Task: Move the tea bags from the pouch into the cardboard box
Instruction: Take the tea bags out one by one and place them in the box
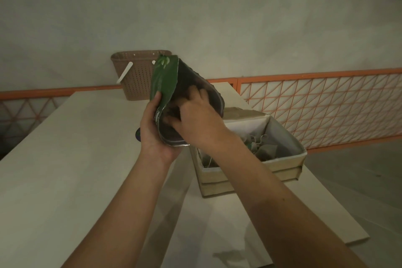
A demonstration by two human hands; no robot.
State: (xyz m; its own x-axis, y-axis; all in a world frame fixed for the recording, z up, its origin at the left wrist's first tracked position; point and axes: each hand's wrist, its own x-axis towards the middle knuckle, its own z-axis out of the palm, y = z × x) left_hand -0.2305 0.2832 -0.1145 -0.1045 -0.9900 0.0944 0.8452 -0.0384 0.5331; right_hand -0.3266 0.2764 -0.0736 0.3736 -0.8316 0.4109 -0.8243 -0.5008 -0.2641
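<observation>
- While held above the pale bench [65, 159], the green foil pouch [164, 80] gaped open, left hand [153, 135] gripping its side.
- Right hand [195, 119] reached inside; its fingers' hold couldn't be told.
- Tea bags [266, 149] lay in the open cardboard box [282, 164] just beside.

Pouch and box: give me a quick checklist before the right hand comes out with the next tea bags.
1. Pouch held steady: ok, the left hand grips its lower edge, thumb on the green face.
2. Pouch mouth open: ok, it gapes wide toward the person.
3. Right hand inside the pouch: ok, its fingers reach into the opening.
4. Tea bags actually gripped: cannot tell, the fingertips are hidden in the dark interior.
5. Cardboard box open and ready: ok, it sits open on the table just right of the pouch.
6. Room in the box: ok, the tea bags inside lie well below the rim.
</observation>
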